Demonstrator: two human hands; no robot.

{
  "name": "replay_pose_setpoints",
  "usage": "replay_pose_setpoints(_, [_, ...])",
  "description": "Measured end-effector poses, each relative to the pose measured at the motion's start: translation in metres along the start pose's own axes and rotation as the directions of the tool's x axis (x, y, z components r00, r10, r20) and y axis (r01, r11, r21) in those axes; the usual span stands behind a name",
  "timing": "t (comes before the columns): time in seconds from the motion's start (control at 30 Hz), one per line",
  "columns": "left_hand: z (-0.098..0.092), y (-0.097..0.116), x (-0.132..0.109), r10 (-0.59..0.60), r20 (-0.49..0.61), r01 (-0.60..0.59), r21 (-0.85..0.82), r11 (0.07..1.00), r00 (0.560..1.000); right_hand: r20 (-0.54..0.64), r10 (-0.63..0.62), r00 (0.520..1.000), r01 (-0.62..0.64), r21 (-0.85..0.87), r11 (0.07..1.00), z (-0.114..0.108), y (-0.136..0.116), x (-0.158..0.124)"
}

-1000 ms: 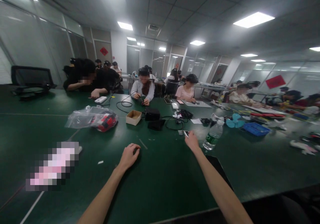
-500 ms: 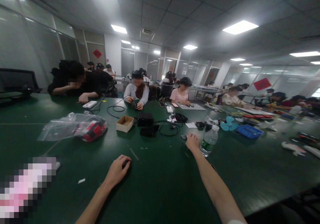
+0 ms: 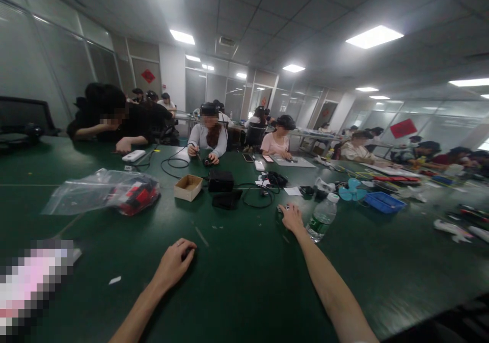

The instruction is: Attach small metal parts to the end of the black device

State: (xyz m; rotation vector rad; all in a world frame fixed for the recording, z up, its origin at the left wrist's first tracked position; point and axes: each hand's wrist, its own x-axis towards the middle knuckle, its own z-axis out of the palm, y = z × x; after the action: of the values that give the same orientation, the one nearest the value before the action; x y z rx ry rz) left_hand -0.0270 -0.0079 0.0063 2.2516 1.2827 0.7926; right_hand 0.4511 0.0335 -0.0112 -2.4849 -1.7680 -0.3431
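Note:
My left hand rests on the green table, its fingers curled in with the thumb close to the forefinger. Something dark shows in the gap, but I cannot make out whether it is an object or shadow. Farther out, my right hand reaches over a small dark and silvery part. Its fingers are apart and at the part, which they largely cover. Just right of that wrist stands a clear water bottle with a green label, upright and not held.
A bag with red and black contents lies left. Ahead are a small open box, a black block-shaped item and cables. A blue fan and blue tray lie right. Several people sit across the table.
My right hand has moved slightly left, its fingers now over the small part that lay beside it. My left hand has shifted only slightly, as the camera view has too.

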Motion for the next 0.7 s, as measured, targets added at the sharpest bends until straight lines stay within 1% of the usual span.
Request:
replay_pose_setpoints(0.1, [-0.0002,0.0006,-0.0002,-0.007,-0.008,0.007,0.010,1.000,1.000,0.013,0.017,1.000,-0.017,-0.016,1.000,0.0009,0.0000,0.0017])
replay_pose_setpoints(0.27, [-0.0011,0.0014,-0.0014,-0.010,-0.006,0.010,0.007,1.000,1.000,-0.015,0.042,0.999,-0.042,-0.005,0.999,0.0032,0.0003,0.0023])
replay_pose_setpoints(0.43, [0.0016,-0.0036,-0.0028,-0.002,0.004,0.002,0.012,1.000,1.000,-0.036,0.044,0.998,-0.045,-0.012,0.999,0.0047,0.0006,0.0006])
replay_pose_setpoints(0.7, [-0.0003,0.0010,-0.0035,0.006,0.003,-0.007,0.055,0.998,1.000,0.016,0.033,0.999,-0.033,-0.006,0.999,0.0065,0.0022,0.0049])
